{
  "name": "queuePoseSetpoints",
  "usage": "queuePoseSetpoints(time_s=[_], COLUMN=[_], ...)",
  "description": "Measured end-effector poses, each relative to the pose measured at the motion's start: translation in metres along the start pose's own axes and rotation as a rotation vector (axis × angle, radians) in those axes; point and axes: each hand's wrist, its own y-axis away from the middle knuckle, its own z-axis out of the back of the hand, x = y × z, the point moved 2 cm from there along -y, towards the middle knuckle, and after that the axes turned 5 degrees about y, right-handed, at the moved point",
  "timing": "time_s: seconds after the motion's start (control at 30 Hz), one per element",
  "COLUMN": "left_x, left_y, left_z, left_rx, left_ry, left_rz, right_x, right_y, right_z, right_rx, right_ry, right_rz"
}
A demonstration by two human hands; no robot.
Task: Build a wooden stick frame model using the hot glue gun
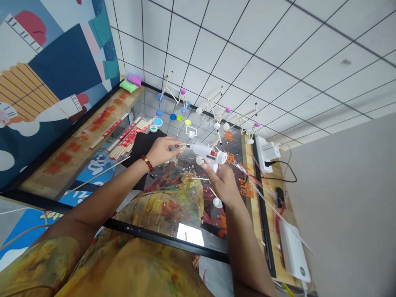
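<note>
Pinching thin sticks [185,146], the left hand [163,152] is meeting the glue gun [198,149] the right hand [223,181] is gripping; beyond, joined stick figures [183,91] are standing, loose sticks [127,140] lying leftward.

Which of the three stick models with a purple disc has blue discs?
The leftmost model, with blue discs; the middle model and rightmost model have white discs.

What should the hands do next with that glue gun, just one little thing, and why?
Maybe slide the left hand's fingertips back a bit along the thin sticks before squeezing any glue. The right hand holds the white glue gun with its nozzle pointing at the sticks, very close to those fingertips, and a nozzle like that could be hot.
</note>
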Motion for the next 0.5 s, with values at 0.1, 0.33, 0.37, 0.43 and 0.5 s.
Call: queuePoseSetpoints(time_s=[0.1,0.33,0.37,0.43,0.5], left_x=[-0.0004,0.0011,0.0011,0.0008,0.0004], left_y=[0.0,-0.0002,-0.0002,-0.0002,-0.0001], left_z=[-0.0004,-0.0011,-0.001,-0.0006,-0.0004], left_rx=[-0.003,0.001,-0.001,-0.002,0.001], left_ry=[-0.007,0.003,0.003,0.001,-0.002], left_rz=[-0.001,-0.003,0.0,0.005,0.002], right_x=[-0.0006,-0.001,-0.0009,-0.0008,-0.001], right_y=[-0.0008,-0.001,-0.0013,-0.002,-0.0025], right_z=[-0.0002,0.0004,-0.0001,-0.0011,-0.0019], right_rx=[0.001,-0.004,-0.005,-0.003,0.004], right_ry=[0.01,-0.011,-0.015,-0.013,-0.004], right_rz=[0.005,0.004,0.009,0.018,0.022])
